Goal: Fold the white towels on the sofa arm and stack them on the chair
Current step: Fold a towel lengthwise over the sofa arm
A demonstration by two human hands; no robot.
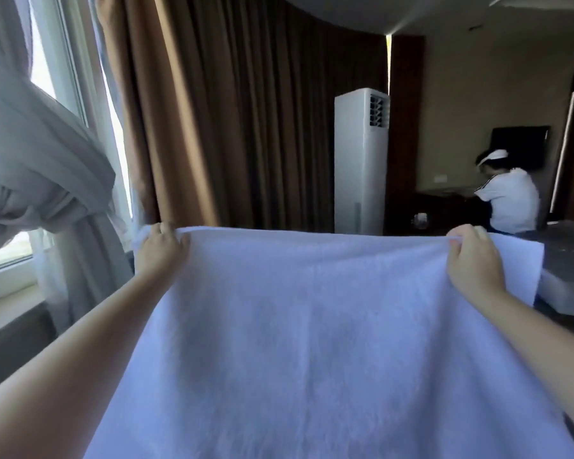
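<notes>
we hold the white towel (312, 326) spread in front of the brown curtain (232, 111), left hand (161, 248) and right hand (471, 260) pinching its top edge; uneven pull likely skews the fold.

Left grip (161, 250), right grip (474, 261), forearms (80, 346): bare.

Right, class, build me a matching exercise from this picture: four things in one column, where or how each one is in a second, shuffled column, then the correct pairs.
Column one
1. white towel
2. brown curtain
3. tall white air conditioner
4. grey curtain

Column two
A. bunched up at the far left
B. gripped along its top edge by the left hand and right hand
C. standing upright in the background
D. hanging in long straight folds

Pairs: 1-B, 2-D, 3-C, 4-A
</notes>
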